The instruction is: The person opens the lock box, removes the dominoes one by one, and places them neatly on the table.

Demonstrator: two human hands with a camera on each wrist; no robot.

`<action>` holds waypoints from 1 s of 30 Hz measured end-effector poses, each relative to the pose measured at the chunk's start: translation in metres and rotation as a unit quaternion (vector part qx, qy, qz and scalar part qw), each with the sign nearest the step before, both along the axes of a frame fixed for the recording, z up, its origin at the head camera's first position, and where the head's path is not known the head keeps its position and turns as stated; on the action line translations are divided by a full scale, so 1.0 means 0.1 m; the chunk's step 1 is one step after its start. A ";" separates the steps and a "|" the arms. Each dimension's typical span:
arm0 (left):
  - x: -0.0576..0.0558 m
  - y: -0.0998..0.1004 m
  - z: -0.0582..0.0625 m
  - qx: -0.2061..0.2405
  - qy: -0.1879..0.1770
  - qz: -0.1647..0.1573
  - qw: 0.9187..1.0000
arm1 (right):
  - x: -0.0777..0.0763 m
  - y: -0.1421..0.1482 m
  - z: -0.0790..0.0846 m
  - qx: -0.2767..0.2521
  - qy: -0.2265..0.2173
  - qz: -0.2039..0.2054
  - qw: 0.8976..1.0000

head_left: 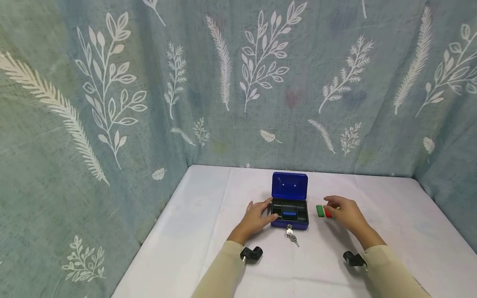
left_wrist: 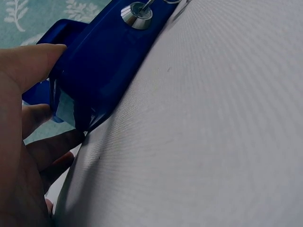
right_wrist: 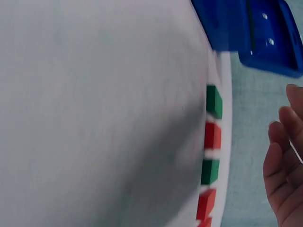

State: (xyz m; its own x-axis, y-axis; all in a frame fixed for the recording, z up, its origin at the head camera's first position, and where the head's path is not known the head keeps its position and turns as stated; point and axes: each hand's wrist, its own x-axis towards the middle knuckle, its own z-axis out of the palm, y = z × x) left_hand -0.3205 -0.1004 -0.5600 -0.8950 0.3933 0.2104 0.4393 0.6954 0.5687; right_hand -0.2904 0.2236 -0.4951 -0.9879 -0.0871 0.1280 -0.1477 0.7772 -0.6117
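A blue cash box (head_left: 290, 224) stands with its lid (head_left: 290, 186) raised, showing a black tray (head_left: 285, 204) divided into compartments. A blue bar-shaped piece (head_left: 289, 214) lies in the tray's front middle. My left hand (head_left: 253, 217) holds the box's left side, thumb over the rim and fingers along the wall. Over a row of small blocks right of the box hovers my right hand (head_left: 348, 213), fingers loosely bent and nothing in them. A green block (head_left: 320, 211) and a red block (head_left: 327, 211) show beside it; the right wrist view shows several, red and green (right_wrist: 210, 171).
Keys (head_left: 292, 238) hang from the lock at the box's front. White cloth covers the table (head_left: 208, 198). Patterned fabric (head_left: 238, 136) rises behind the table and along both sides. A black wrist camera (head_left: 251, 253) sticks out from each sleeve.
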 end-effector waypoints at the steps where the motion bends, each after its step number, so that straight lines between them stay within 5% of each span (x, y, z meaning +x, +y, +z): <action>1: -0.01 -0.01 0.01 0.002 0.000 -0.002 1.000 | 0.00 -0.03 0.01 -0.001 0.003 0.006 1.000; 30: 0.01 -0.01 0.04 -0.005 -0.002 0.005 1.000 | -0.14 -0.68 -0.14 0.035 0.038 0.097 0.994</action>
State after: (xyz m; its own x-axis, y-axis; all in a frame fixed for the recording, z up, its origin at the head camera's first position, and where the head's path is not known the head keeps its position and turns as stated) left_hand -0.3200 -0.1017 -0.5558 -0.8995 0.3873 0.2022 0.4303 0.7055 0.5631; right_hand -0.3043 0.1552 -0.5093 -0.9395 -0.2862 0.1884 -0.3425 0.7694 -0.5392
